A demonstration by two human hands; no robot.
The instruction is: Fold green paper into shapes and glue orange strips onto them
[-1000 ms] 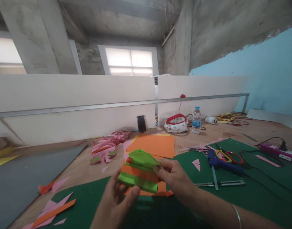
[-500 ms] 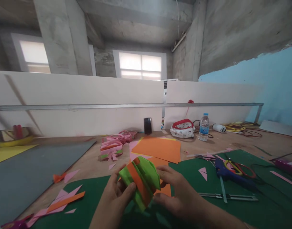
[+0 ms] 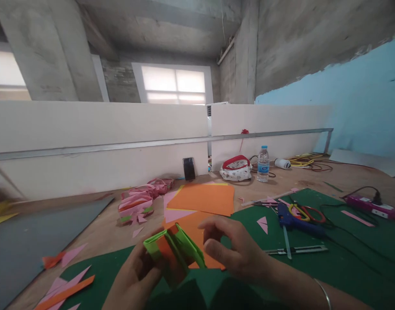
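A folded bright-green paper piece [image 3: 188, 246] with an orange band [image 3: 166, 249] across it is in my left hand [image 3: 137, 273], the thumb on its near side. It is tilted, and its folds stand partly apart. My right hand [image 3: 236, 249] is just right of the piece, not touching it; the fingers curve, with a gap between thumb and forefinger. Beneath both hands lies a green cutting mat [image 3: 245, 282]. Orange paper sheets [image 3: 203, 199] lie just beyond, overlapping pink paper [image 3: 174, 214].
Right on the mat are a blue glue gun [image 3: 297, 224], scissors [image 3: 299, 212] and a cutter knife [image 3: 309, 249]. Pink paper strips [image 3: 135, 204] are heaped at left. A phone [image 3: 188, 168], a pouch [image 3: 236, 168] and a water bottle [image 3: 263, 164] stand at the back.
My right hand has let go of the green paper piece and moved off to its right. The piece has turned and tipped in my left hand. The view has swung right.
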